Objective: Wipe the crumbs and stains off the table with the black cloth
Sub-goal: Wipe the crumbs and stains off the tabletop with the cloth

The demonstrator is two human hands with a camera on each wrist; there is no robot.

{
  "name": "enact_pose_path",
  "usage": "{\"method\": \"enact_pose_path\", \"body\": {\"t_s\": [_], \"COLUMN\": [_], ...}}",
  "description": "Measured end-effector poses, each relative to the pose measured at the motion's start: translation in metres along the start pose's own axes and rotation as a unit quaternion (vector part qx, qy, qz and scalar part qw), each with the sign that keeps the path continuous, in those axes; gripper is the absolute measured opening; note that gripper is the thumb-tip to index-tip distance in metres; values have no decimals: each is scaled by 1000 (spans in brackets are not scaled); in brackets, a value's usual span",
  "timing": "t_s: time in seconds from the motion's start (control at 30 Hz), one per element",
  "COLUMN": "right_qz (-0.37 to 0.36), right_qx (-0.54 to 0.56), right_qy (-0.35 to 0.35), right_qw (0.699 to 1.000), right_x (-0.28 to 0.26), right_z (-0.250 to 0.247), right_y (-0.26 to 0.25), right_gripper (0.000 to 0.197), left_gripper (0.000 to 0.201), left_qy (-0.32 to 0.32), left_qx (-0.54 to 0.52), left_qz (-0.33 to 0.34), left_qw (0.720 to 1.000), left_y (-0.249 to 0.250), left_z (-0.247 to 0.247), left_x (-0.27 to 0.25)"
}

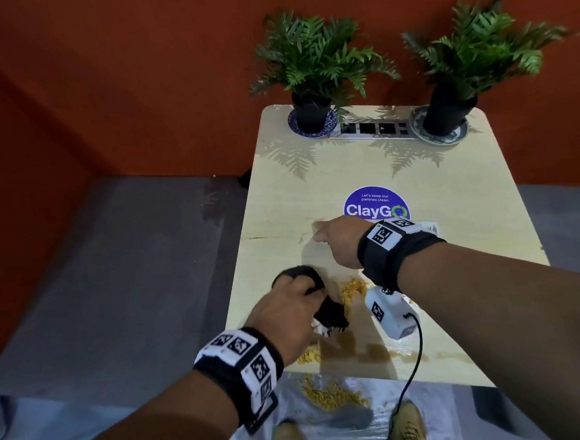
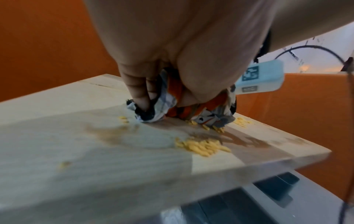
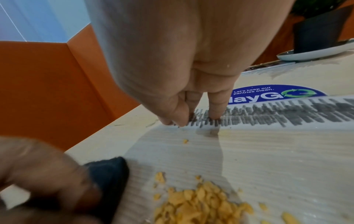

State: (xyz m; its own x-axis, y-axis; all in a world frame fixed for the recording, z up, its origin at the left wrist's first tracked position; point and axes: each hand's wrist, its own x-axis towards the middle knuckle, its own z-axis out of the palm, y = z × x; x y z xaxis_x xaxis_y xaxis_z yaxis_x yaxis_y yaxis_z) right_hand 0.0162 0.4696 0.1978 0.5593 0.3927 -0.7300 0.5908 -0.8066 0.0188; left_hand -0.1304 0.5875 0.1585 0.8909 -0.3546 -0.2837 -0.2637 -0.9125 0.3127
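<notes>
Gripping one black cloth (image 1: pixel 325 306), left hand (image 1: pixel 285 316)

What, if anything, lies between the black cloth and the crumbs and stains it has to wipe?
Nothing visible. The left hand grips the black cloth on the table, touching the crumbs, with the brown stain just nearer the edge. The right hand presses the table farther back, clear of that path.
</notes>
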Motion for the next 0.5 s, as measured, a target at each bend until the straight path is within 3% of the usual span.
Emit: {"method": "enact_pose_path", "body": {"t_s": [0.13,0.23,0.3,0.4,0.5], "right_qz": [-17,-42,-53,-4,34], "right_qx": [-19,-6,-9,-27,4], "right_qy": [-6,4,43,52,29], "right_qw": [1000,999,998,998,999], "right_x": [-3,-14,-22,-27,-30], "right_z": [3,1,0,5,17], "right_y": [4,15,29,55,70], "right_gripper": [71,66,57,42,52], "left_gripper": [59,57,47,35,43], "left_qy": [-38,-73,-32,58,62], "left_qx": [-18,-120,-185,-179,-111], "left_qz": [14,3,-34,-70,-74], "left_qw": [999,990,982,980,989], "left_y": [12,8,1,-5,2], "left_z": [1,-19,-47,-91,-101], "left_x": [-19,-15,6,53,101]}}
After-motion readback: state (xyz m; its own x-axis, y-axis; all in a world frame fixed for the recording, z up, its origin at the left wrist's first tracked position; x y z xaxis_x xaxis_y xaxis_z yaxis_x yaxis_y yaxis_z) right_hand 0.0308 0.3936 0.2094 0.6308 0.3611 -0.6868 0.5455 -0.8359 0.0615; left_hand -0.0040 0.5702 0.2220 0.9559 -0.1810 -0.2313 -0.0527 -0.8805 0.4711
